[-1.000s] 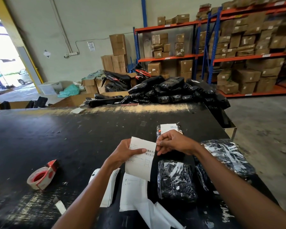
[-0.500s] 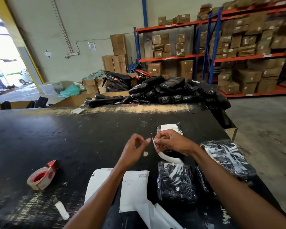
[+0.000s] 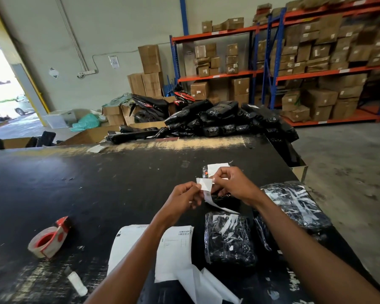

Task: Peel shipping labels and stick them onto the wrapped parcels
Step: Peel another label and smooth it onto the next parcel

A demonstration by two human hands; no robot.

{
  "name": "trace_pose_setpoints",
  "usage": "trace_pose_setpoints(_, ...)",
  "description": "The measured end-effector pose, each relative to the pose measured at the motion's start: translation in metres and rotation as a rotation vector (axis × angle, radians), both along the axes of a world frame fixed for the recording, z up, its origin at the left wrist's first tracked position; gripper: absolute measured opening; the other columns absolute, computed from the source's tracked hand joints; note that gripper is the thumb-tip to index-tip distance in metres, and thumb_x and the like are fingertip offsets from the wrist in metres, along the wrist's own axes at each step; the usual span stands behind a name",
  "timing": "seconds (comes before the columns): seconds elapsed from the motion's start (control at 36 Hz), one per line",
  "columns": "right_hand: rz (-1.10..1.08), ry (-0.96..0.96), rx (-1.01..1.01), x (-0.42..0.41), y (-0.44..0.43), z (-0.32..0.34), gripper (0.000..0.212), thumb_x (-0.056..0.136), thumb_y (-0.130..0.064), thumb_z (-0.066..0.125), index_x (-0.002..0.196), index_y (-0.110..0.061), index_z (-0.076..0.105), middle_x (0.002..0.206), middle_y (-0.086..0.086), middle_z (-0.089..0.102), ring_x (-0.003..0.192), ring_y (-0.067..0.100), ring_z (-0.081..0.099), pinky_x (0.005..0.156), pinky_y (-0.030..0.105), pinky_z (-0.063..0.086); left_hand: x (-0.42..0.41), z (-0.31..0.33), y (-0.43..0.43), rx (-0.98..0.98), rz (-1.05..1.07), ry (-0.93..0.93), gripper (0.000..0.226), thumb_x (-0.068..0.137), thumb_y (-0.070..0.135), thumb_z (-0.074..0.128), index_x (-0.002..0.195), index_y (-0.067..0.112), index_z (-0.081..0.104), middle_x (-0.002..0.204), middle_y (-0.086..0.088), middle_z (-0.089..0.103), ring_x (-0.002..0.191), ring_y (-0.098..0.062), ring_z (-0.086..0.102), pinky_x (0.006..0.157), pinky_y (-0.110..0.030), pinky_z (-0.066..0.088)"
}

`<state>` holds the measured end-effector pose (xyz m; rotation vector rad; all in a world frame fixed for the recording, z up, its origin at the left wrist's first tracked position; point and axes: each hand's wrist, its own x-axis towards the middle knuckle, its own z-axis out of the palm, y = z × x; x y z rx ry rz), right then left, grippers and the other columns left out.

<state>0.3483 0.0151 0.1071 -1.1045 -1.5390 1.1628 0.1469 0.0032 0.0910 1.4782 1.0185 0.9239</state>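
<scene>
- Both hands meet above the far right part of the table: the left hand (image 3: 182, 197) pinches the left edge of a small white paper shipping label (image 3: 205, 184), and the right hand (image 3: 233, 183) pinches its right side; a curled white strip hangs below it.
- Worn black tabletop (image 3: 86, 185), scuffed pale along its far edge, bears a red-and-white tape dispenser (image 3: 49, 240) at near left.
- Flat white printed label sheets (image 3: 176, 249) lie at the near edge under the forearms.
- Black plastic-wrapped parcel (image 3: 228, 238) sits just right of the sheets; a larger one (image 3: 294, 207) lies beyond the right forearm; a small labelled one (image 3: 215, 170) lies behind the hands.
- Heap of black wrapped parcels (image 3: 224, 121) rises past the table's far edge.
- Orange-and-blue steel racking (image 3: 270, 71) holds brown cardboard cartons against the pale wall; a bright doorway opens at far left.
</scene>
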Motion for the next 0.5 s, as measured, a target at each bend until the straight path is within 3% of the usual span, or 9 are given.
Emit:
trace_pose_setpoints(0.08, -0.049, 0.029, 0.041, 0.000, -0.004, 0.001, 0.011, 0.094, 0.003, 0.062, 0.085, -0.001, 0.057, 0.073, 0.016, 0.070, 0.064, 0.022, 0.071, 0.055, 0.031, 0.054, 0.003, 0.000, -0.002, -0.011, 0.008, 0.002, 0.027, 0.105, 0.023, 0.049, 0.091, 0.006, 0.065, 0.083, -0.010, 0.066, 0.064, -0.014, 0.057, 0.056, -0.021, 0.042)
trace_pose_setpoints(0.17, 0.015, 0.070, 0.071, 0.000, -0.010, 0.006, 0.012, 0.093, 0.004, 0.064, 0.090, -0.005, 0.055, 0.083, 0.014, 0.065, 0.071, 0.026, 0.068, 0.058, 0.036, 0.060, 0.007, 0.002, -0.004, -0.017, -0.003, 0.000, 0.026, 0.106, 0.021, 0.048, 0.097, 0.003, 0.064, 0.083, -0.007, 0.067, 0.064, -0.011, 0.059, 0.057, -0.020, 0.043)
trace_pose_setpoints(0.28, 0.038, 0.012, 0.063, 0.006, -0.012, 0.006, 0.009, 0.097, -0.002, 0.062, 0.095, 0.001, 0.070, 0.095, 0.016, 0.072, 0.082, 0.030, 0.072, 0.071, 0.043, 0.064, 0.008, 0.006, -0.005, -0.024, 0.006, -0.040, 0.024, 0.105, 0.019, 0.049, 0.093, 0.005, 0.064, 0.079, -0.005, 0.069, 0.063, -0.011, 0.059, 0.056, -0.022, 0.042)
trace_pose_setpoints(0.33, -0.013, -0.053, 0.065, 0.010, -0.013, 0.004, 0.015, 0.097, -0.001, 0.062, 0.098, -0.001, 0.076, 0.099, 0.016, 0.076, 0.089, 0.031, 0.075, 0.079, 0.040, 0.063, 0.006, 0.006, -0.005, -0.017, 0.021, -0.055, 0.025, 0.105, 0.019, 0.050, 0.089, 0.007, 0.065, 0.077, -0.005, 0.069, 0.062, -0.012, 0.058, 0.058, -0.025, 0.041)
trace_pose_setpoints(0.42, -0.062, -0.175, 0.062, 0.018, -0.012, -0.001, 0.022, 0.091, -0.002, 0.067, 0.106, -0.012, 0.079, 0.089, 0.007, 0.079, 0.076, 0.013, 0.069, 0.073, 0.023, 0.053, 0.005, 0.004, -0.003, 0.014, 0.063, -0.057, 0.027, 0.104, 0.020, 0.052, 0.084, 0.008, 0.065, 0.067, -0.003, 0.066, 0.056, -0.012, 0.055, 0.059, -0.030, 0.039)
trace_pose_setpoints(0.5, 0.022, -0.344, -0.003, 0.021, -0.018, -0.004, 0.041, 0.082, -0.023, 0.083, 0.121, -0.020, 0.073, 0.095, -0.003, 0.079, 0.086, 0.005, 0.069, 0.081, 0.022, 0.050, 0.008, 0.006, -0.004, 0.090, 0.118, -0.044, 0.025, 0.104, 0.018, 0.052, 0.086, 0.006, 0.064, 0.064, -0.002, 0.064, 0.055, -0.011, 0.056, 0.058, -0.029, 0.041)
